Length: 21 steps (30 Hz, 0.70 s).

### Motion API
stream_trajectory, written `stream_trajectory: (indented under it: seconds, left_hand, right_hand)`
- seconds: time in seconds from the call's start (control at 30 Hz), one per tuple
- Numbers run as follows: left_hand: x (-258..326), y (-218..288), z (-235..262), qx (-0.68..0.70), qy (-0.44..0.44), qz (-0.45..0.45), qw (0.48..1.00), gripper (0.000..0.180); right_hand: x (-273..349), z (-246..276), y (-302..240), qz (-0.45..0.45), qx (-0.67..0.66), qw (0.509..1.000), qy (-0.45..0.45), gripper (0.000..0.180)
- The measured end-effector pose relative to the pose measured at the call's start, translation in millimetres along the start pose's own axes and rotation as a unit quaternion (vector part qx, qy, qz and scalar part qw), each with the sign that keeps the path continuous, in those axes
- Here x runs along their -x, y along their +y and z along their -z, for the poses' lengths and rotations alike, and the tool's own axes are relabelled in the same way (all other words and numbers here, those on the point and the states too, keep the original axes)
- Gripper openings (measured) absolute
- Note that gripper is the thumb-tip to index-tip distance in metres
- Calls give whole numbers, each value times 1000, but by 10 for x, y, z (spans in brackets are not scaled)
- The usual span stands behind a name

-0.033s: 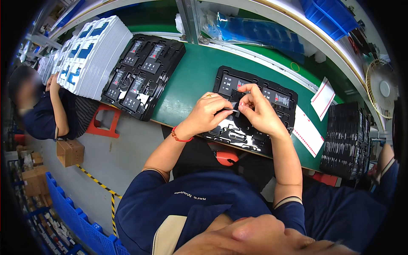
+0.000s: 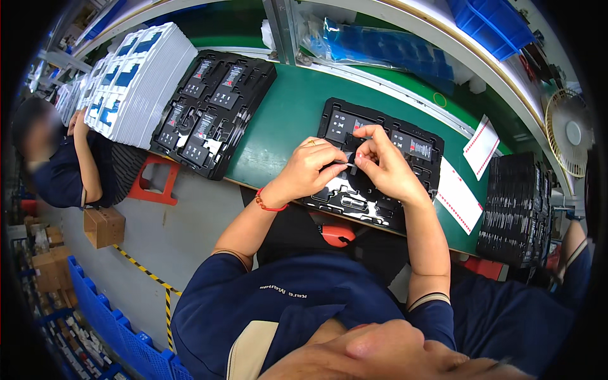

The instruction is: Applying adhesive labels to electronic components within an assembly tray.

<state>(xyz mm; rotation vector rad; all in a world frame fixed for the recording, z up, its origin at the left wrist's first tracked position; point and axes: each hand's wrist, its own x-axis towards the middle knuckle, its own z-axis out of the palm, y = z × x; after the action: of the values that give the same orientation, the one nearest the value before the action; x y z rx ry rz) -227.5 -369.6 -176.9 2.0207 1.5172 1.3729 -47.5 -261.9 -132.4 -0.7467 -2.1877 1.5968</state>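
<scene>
Green worktop (image 2: 285, 126) lay under the black tray (image 2: 380, 209) where my left hand (image 2: 307, 170) and right hand (image 2: 386, 168) pinched a thin strip (image 2: 342, 165), fingers clamped; I judged a slack grip might let it slip or crease.

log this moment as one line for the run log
left hand: pinching thin strip | right hand: on same strip | below: black tray on green bench
</scene>
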Motion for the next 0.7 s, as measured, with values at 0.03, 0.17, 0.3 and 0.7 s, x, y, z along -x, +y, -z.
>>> stream_trajectory:
  seconds: [0.03, 0.17, 0.3, 0.7]
  left_hand:
    - [-2, -5, -1, 3, -3, 1, 1000, 11]
    - [5, -19, -15, 4, 1, -1, 1000, 11]
    - [8, -8, -15, 2, 5, -2, 1000, 12]
    - [-78, -28, 15, 10, -6, -22, 1000, 9]
  right_hand:
    - [-11, -6, 21, 2, -8, 1000, -10, 40]
    - [-25, -22, 19, 7, 11, 1000, -27, 40]
    - [-31, -31, 8, -4, 18, 999, -36, 40]
    - [-71, -120, 78, 81, 191, 977, 46, 38]
